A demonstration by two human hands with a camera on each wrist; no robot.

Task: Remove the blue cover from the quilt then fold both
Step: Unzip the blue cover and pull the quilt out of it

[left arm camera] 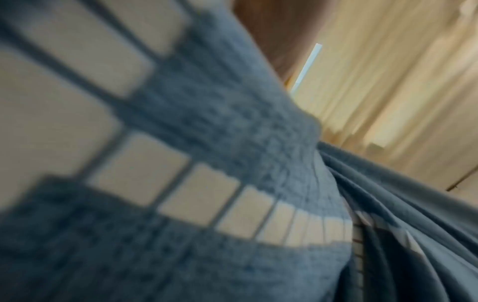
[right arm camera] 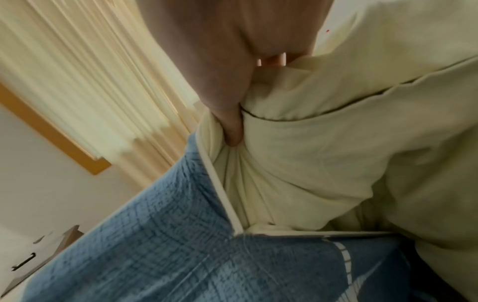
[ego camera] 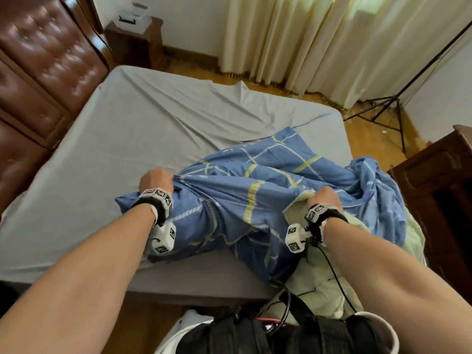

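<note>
A blue checked cover [ego camera: 268, 195] lies bunched on the near right part of the bed [ego camera: 127, 139]. My left hand [ego camera: 156, 180] grips a gathered fold of it at its left side; the left wrist view shows only blurred blue cover [left arm camera: 232, 126] close up. A pale green quilt [ego camera: 321, 279] spills out from under the cover at the bed's near right corner. My right hand [ego camera: 325, 198] grips the quilt's edge where it meets the cover. In the right wrist view the fingers [right arm camera: 232, 130] dig into the pale quilt [right arm camera: 336, 153], with blue cover [right arm camera: 181, 245] below.
The bed has a wrinkled grey-blue sheet. A brown padded headboard [ego camera: 38, 72] stands at the left, a wooden nightstand [ego camera: 135, 39] behind it, and dark wooden furniture [ego camera: 439, 195] at the right. Cream curtains [ego camera: 319, 42] and a tripod [ego camera: 388, 113] stand beyond the bed.
</note>
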